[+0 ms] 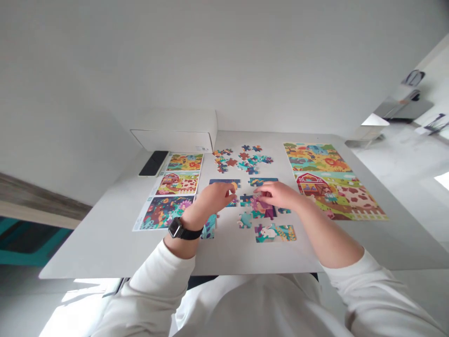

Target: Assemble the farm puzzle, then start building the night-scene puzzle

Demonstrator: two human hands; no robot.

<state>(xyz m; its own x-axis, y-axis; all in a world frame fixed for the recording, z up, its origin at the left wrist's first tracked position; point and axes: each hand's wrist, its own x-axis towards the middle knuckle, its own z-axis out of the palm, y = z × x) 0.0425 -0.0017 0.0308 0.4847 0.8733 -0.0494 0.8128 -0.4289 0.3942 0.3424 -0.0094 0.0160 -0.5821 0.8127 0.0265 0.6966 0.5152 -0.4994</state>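
My left hand, with a black watch on its wrist, hovers over the left part of a partly joined jigsaw. Its fingers are curled together near a dark blue puzzle piece; whatever lies between the tips is hidden. On the right, my right hand has its fingers closed at a pink and purple puzzle piece. Beyond those fingers lies a blue joined strip. A loose teal piece sits between the hands, and a joined rabbit section lies nearer me.
Several loose puzzle pieces lie scattered farther back. A picture sheet and a black phone are at left, before a white box. Farm and safari picture puzzles lie at right on the grey table.
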